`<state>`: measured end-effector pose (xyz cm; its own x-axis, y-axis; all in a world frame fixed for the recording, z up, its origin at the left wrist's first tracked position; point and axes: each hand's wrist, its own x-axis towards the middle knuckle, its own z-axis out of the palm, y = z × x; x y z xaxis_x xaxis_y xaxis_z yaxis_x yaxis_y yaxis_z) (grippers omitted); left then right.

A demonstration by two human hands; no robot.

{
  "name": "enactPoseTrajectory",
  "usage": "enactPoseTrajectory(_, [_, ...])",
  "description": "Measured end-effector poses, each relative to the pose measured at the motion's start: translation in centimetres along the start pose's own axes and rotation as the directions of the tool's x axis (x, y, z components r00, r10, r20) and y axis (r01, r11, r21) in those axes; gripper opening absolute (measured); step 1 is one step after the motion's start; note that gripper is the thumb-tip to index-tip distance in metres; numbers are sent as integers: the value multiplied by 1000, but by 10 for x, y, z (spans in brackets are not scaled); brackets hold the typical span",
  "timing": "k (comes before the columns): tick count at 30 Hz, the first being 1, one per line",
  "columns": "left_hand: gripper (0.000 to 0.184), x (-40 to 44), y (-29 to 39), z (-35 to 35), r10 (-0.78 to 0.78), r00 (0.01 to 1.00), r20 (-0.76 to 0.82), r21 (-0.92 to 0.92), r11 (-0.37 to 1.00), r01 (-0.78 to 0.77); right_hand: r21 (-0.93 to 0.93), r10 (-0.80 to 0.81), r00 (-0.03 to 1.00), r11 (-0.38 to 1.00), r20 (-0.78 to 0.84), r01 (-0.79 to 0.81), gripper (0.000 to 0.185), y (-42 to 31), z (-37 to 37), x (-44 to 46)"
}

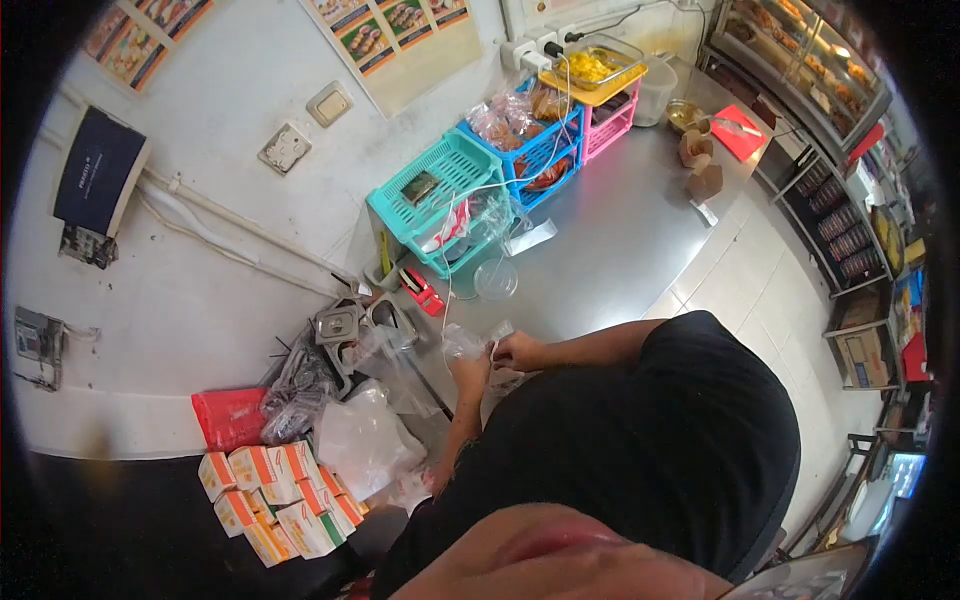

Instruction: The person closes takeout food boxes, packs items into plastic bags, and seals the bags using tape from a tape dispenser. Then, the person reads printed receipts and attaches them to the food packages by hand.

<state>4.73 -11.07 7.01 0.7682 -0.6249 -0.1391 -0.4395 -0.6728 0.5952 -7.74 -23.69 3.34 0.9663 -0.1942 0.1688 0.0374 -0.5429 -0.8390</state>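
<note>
Close to my body, at the near edge of the steel table (610, 260), my left hand (470, 370) and my right hand (518, 352) are almost touching. Both are closed on a clear plastic bag (463, 342), which bunches up above and between the fingers. A round clear lid or tub (496, 279) lies on the steel just beyond the hands. To its left is a red tape dispenser (422, 291). More thin clear plastic (395, 370) hangs left of my left hand.
Teal (440, 180), blue (550, 160) and pink baskets (610, 128) stand along the wall. Metal containers (338, 323), white bags (368, 440) and stacked boxes (285, 495) are at the left. A red board (738, 133) lies at the far end. A white cable crosses the table.
</note>
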Motion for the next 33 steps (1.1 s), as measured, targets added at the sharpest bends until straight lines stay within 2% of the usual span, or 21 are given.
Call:
enactPoseTrajectory(2, [68,3,-12,4,-34,999,32,105,994,30,-19,59,998,998,-3,-59,19,-14,2,1])
enactPoseTrajectory(5, [64,6,-27,8,48,999,13,96,994,-49,-30,77,996,997,-49,-78,19,-23,14,1])
enactPoseTrajectory(8, [60,10,-39,16,69,998,10,-48,996,-69,-39,67,989,997,-130,-73,18,-31,28,-1])
enactPoseTrajectory(11, [58,3,-35,5,150,985,-80,-292,942,-167,-54,93,971,993,-220,-108,16,-32,42,-1])
enactPoseTrajectory(14, [54,11,-46,11,158,987,13,-172,973,-153,-49,127,944,988,-306,-149,15,-34,51,-3])
enactPoseTrajectory(17, [53,8,-49,11,217,976,-17,-303,929,-212,-24,131,940,989,-316,-145,12,-41,46,-5])
enactPoseTrajectory(20, [49,32,-89,38,112,920,375,-381,924,43,-2,149,940,988,-308,-157,9,-33,41,-11])
enactPoseTrajectory(22, [51,58,-138,87,284,887,365,-306,936,-174,-13,150,942,987,-301,-161,8,-26,39,-13])
enactPoseTrajectory(24, [50,60,-143,82,324,820,472,-167,946,-277,-42,136,949,987,-286,-155,6,-21,37,-14])
enactPoseTrajectory(25, [47,50,-118,51,268,779,567,-66,957,-281,11,173,948,984,-268,-176,7,-18,38,-15])
enactPoseTrajectory(27, [40,27,-76,0,309,736,602,-10,925,-380,31,122,963,993,-241,-118,8,-5,34,-20])
enactPoseTrajectory(28, [38,17,-61,-21,411,727,550,-36,881,-472,51,87,967,996,-237,-77,9,0,37,-17])
enactPoseTrajectory(29, [35,11,-50,-27,516,702,491,-75,828,-556,62,204,961,979,-186,-196,8,-2,34,-17])
enactPoseTrajectory(33, [32,13,-62,-1,456,771,444,-52,872,-486,247,380,911,909,-162,-335,8,-6,29,-16])
